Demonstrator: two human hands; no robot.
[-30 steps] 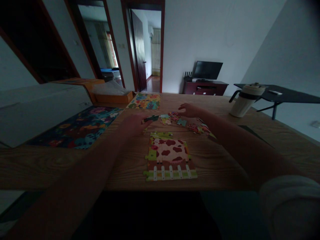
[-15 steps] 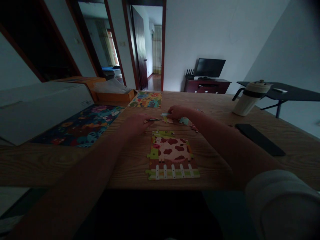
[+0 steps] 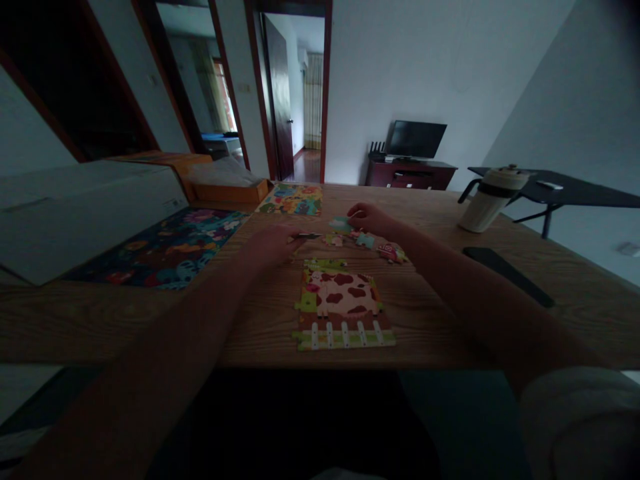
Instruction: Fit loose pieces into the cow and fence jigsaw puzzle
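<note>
My left hand [image 3: 275, 244] is closed on a puzzle piece [image 3: 309, 235], seen nearly edge-on above the table. Farther right, my right hand [image 3: 371, 219] has its fingers curled, with a pale sliver at the tips that looks like another puzzle piece's edge. Beside those fingers lies a light-blue puzzle piece [image 3: 340, 223]. Close by are a pink-and-green piece [image 3: 333, 240], a blue-green piece [image 3: 365, 241] and a red piece [image 3: 389, 252], which my right forearm partly borders. Nearer me lies a joined section of jigsaw puzzle [image 3: 345, 303] with a spotted cow and a white fence.
On the left, a dark-blue illustrated sheet [image 3: 200, 237] lies under a white box [image 3: 90, 207]. Behind are an orange box [image 3: 233, 193] and a colourful animal picture [image 3: 293, 199]. A cream jug [image 3: 485, 203] and a dark flat object [image 3: 505, 273] are on the right.
My right hand has moved a little right and lifted from the loose pieces, uncovering more of them. My left hand stays nearly in place with its piece. The view has shifted slightly.
</note>
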